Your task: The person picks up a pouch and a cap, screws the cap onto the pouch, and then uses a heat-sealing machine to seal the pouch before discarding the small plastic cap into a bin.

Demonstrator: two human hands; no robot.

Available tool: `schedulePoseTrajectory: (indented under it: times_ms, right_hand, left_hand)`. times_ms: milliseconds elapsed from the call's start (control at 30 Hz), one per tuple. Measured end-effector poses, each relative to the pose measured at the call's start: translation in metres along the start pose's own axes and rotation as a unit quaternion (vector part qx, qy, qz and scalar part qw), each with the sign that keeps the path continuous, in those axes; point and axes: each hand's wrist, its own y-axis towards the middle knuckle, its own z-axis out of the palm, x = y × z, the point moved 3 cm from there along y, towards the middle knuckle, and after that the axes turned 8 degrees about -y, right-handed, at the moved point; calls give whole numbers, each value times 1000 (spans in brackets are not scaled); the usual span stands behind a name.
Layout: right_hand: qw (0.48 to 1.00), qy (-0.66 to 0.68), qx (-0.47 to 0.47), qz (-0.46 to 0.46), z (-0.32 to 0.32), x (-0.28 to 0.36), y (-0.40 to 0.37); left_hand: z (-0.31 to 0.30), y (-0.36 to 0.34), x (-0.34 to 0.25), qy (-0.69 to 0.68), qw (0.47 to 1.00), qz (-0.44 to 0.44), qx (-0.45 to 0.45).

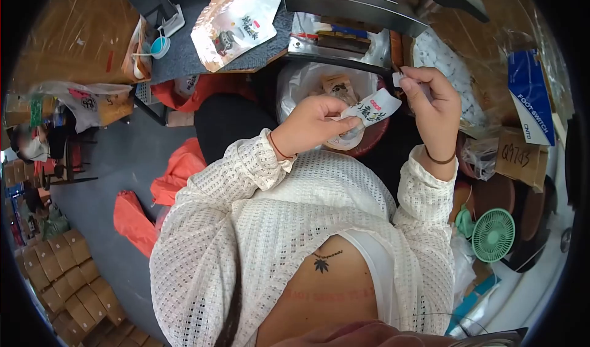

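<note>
My left hand (313, 126) pinches a small white printed packet (370, 110) with red and dark markings between thumb and fingers. To its right, my right hand (436, 104) is raised with thumb and forefinger closed on a small white piece (398, 78), near the packet's upper corner. Under both hands stands a container lined with a clear plastic bag (292, 89), with a brownish packet (338, 87) inside. A dark red rim (376, 139) of the container shows below the white packet.
A large white printed pouch (239, 24) lies on the grey table (270, 49) ahead, with a phone (149, 0) on a stand to its left. White packets (436, 55) are heaped at right, near a FOOT SWITCH box (531, 98). A green fan (493, 235) stands lower right.
</note>
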Motion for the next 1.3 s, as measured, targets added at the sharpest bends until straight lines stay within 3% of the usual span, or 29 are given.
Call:
schedulePoseTrajectory:
  times_ms: [200, 300, 400, 467, 533, 633, 767, 833, 867, 900, 933, 967, 1000, 1067, 1100, 1167, 1267, 1300]
  right_hand:
    - [974, -203, 43, -92, 4, 2, 8]
    - [955, -242, 116, -124, 5, 3, 15]
    - [982, -182, 43, -37, -11, -10, 19]
    - [970, -227, -80, -20, -41, -39, 32]
    - [901, -395, -142, -108, -55, -39, 37]
    - [858, -452, -155, -187, -59, -65, 39]
    - [877, -433, -161, -134, -53, -79, 33]
    - [899, -395, -178, -61, -54, -78, 29]
    - [909, -373, -185, -24, -53, -79, 25]
    - [885, -408, -194, -116, -53, -68, 23]
    - [884, -407, -194, -123, -57, -71, 24]
    - [883, -407, -193, -129, -64, -76, 25]
    - [881, -409, -193, -135, -67, -78, 26]
    - [922, -326, -199, -65, -72, -80, 26]
    - [940, -276, -199, -4, -77, -86, 25]
    - [960, -205, -177, 77, -84, -91, 23]
    - [875, -429, -181, -130, -81, -80, 33]
    - [860, -457, -173, -151, -79, -83, 34]
  left_hand:
    - [6, 7, 6, -119, 992, -24, 26]
    - [11, 4, 4, -182, 978, -75, 67]
    - [9, 9, 9, -184, 976, -83, 86]
    - [1, 13, 8, -192, 975, -87, 68]
    - [-13, 22, 7, -200, 976, -67, 50]
    - [-37, 43, -3, -234, 971, -17, 35]
    - [-52, 61, -17, -236, 970, -64, -10]
    - [-56, 65, -9, -205, 978, 17, -36]
    - [-60, 64, -5, -187, 980, 56, -50]
    - [-74, 56, -4, -24, 977, 94, -189]
    - [-86, 43, -19, 130, 938, 142, -288]
    - [-101, 32, -35, 282, 839, 257, -387]
    - [-114, 20, -47, 418, 695, 358, -463]
    - [-142, 9, -43, 611, 555, 296, -481]
    - [-158, 8, -27, 621, 627, 224, -414]
    - [-142, -6, -15, 663, 630, 211, -346]
    - [-130, -22, -17, 668, 646, 235, -286]
    - [-134, -25, -19, 648, 664, 249, -278]
